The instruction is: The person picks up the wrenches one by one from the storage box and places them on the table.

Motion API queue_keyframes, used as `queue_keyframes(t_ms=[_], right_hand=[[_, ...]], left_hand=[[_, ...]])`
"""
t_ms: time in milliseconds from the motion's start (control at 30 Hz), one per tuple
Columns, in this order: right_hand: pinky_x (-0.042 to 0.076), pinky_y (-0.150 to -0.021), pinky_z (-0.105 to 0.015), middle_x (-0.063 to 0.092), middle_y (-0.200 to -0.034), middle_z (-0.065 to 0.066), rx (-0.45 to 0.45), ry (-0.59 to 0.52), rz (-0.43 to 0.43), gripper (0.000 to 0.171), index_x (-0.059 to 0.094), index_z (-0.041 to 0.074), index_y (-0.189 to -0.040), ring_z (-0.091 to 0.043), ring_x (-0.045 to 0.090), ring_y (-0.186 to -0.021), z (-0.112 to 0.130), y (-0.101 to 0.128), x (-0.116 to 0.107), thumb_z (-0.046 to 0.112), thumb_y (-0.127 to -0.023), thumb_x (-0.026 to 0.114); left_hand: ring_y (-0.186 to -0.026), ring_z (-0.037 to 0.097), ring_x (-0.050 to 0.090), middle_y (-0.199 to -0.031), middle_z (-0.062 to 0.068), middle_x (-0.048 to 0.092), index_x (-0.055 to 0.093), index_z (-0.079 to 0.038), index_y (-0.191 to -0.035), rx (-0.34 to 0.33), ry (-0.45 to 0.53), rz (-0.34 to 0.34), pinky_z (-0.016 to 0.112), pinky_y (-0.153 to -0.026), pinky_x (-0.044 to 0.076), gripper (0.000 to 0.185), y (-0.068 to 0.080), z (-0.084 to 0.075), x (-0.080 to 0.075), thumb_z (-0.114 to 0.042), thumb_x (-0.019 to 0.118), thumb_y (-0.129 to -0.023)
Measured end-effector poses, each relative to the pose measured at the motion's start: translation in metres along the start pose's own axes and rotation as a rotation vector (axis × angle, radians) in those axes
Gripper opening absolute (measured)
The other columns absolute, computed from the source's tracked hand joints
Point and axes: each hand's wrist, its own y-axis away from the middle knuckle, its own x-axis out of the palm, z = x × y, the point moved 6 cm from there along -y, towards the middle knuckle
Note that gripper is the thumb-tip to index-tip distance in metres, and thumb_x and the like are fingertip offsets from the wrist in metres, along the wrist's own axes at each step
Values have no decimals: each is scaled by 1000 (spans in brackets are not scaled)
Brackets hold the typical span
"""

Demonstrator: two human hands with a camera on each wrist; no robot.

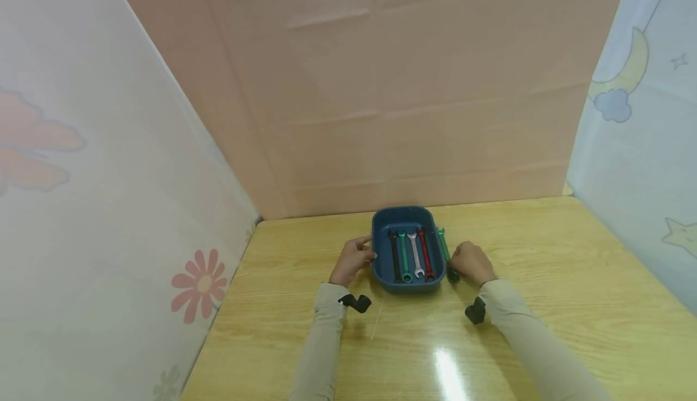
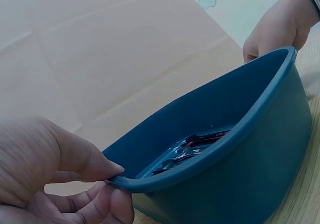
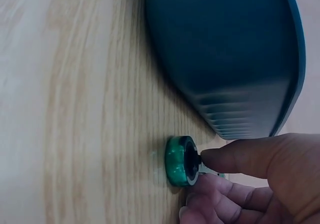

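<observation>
A blue plastic basin [image 1: 409,288] stands on the table with several combination wrenches lying side by side in it: a black one [image 1: 395,257], a green one [image 1: 405,258], a silver one [image 1: 416,254] and a red one [image 1: 425,254]. My left hand [image 1: 352,260] pinches the basin's left rim between thumb and fingers, plain in the left wrist view. Just outside the basin's right wall, my right hand [image 1: 472,262] pinches another green wrench [image 1: 443,244] near its ring end. That ring end shows green with a dark centre in the right wrist view, close to the tabletop.
The wooden table [image 1: 550,280] extends to both sides and in front of the basin. A pinkish-brown sheet [image 1: 348,98] hangs behind it, with patterned walls at left and right. Black wrist mounts [image 1: 355,302] sit on both sleeves.
</observation>
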Motion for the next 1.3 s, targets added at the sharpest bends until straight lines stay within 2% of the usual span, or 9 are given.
queue_keyframes(t_ms=[133, 300, 433, 567, 833, 1067, 1300], right_hand=[[29, -44, -25, 46, -51, 4, 20, -1, 7, 30, 53, 13, -54, -12, 41, -47, -1, 0, -1, 8, -81, 62], [38, -47, -29, 57, -60, -2, 27, 13, -6, 18, 66, 4, -68, -17, 51, -55, 1, -1, -2, 11, -85, 64], [50, -58, -40, 68, -80, -15, -17, 30, -72, 16, 70, -5, -87, -26, 61, -69, 7, -1, -6, 9, -87, 63], [54, -69, -50, 70, -96, -26, -73, 28, -145, 26, 67, -12, -103, -35, 67, -79, 13, -2, -11, 7, -87, 64], [55, -63, -45, 70, -89, -26, -81, -30, -179, 35, 62, -17, -113, -35, 69, -77, 15, -2, -12, 6, -86, 68], [55, -71, -51, 69, -97, -31, -87, -69, -213, 40, 58, -16, -120, -42, 68, -86, 15, -3, -13, 7, -88, 67], [55, -74, -54, 69, -98, -31, -104, -73, -244, 43, 57, -16, -123, -44, 68, -88, 18, -3, -16, 8, -88, 68]], left_hand=[[-63, 12, 53, -78, 3, 58, 46, 5, -146, 1, -11, -4, 35, -64, 49, 61, 1, 0, 0, 9, 58, -86], [-65, 15, 53, -78, 4, 57, 46, 5, -146, 3, -12, -3, 36, -65, 48, 60, 1, -1, 0, 9, 58, -87], [-64, 14, 53, -78, 4, 57, 45, 4, -147, 8, -15, -2, 36, -65, 48, 61, 0, -2, 0, 9, 57, -87], [-63, 14, 53, -77, 3, 56, 46, 3, -147, 13, -17, 0, 36, -64, 47, 61, -2, -4, 0, 9, 58, -87], [-64, 16, 52, -75, 4, 55, 46, 3, -147, 8, -14, 9, 37, -65, 47, 61, -2, -3, 1, 9, 58, -88], [-65, 16, 52, -75, 3, 55, 47, 2, -147, 10, -9, 6, 35, -64, 46, 61, -4, -1, 0, 9, 58, -87], [-63, 16, 51, -73, 3, 54, 46, 3, -146, 20, -11, 9, 36, -64, 46, 60, -3, -2, 0, 10, 57, -87]])
